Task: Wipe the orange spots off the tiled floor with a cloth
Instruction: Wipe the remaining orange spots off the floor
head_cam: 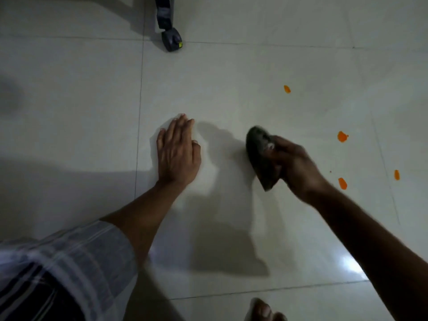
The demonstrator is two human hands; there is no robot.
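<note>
My right hand [294, 165] is shut on a dark grey cloth [260, 156], pressed against the pale tiled floor [231, 89] near the middle of the view. Several orange spots lie to the right of the cloth: one far up [287, 89], one at mid height [342, 136], one close to my wrist [342, 183] and one further right [397, 174]. The cloth touches none of them. My left hand [178, 154] rests flat on the floor, fingers together, left of the cloth and holding nothing.
A dark chair leg with a caster wheel [171, 39] stands at the top centre. My striped sleeve and knee [58, 269] fill the bottom left. Toes [264, 310] show at the bottom edge. Grout lines cross the floor.
</note>
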